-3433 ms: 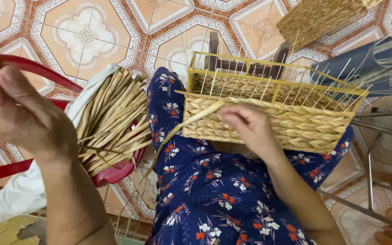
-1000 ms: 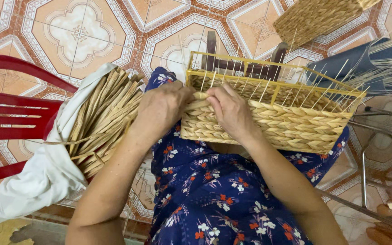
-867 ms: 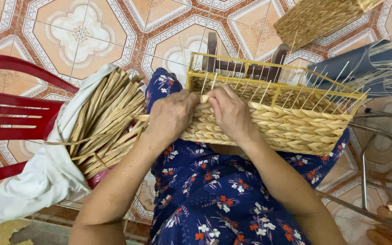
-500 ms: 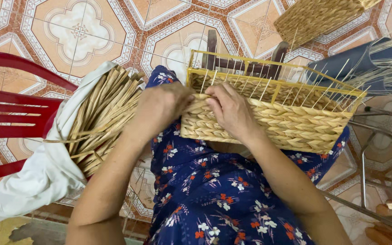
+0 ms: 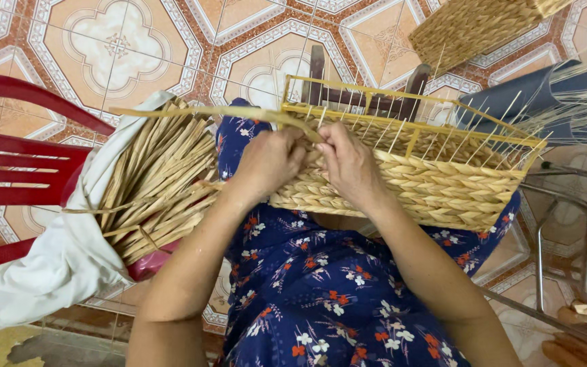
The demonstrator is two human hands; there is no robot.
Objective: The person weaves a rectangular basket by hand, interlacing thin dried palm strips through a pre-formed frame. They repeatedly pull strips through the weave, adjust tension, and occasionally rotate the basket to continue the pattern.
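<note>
Resting on the person's lap, one half-woven basket [image 5: 436,190] is tilted toward the camera, its lower wall made of braided straw and its upper part a bare yellow wire frame [image 5: 402,122] with thin upright spokes. Both hands meet at the left end of this basket. The left hand [image 5: 270,160] is closed around one long flat straw strand [image 5: 219,112], which goes out to the left over the pile beside the lap and passes between the two hands. The right hand [image 5: 348,163] is pressed against the woven wall, fingers curled on the same strand where it enters the weave; its grip is narrow and tight, thumb hidden, so I cannot tell exactly how the fingertips pinch.

On the left side there is one bundle of dry straw strips [image 5: 157,183], too many to count, lying on one white cloth [image 5: 56,265] that hangs over one red plastic chair [image 5: 15,163]. One finished woven basket [image 5: 477,27] stands on the patterned tile floor [image 5: 123,47] at the top right, well apart from the hands. Near it lies one dark blue sheet [image 5: 545,95] with a sheaf of thin pale fibres [image 5: 579,109]. The lap is covered by dark blue cloth with small flowers [image 5: 327,299].
</note>
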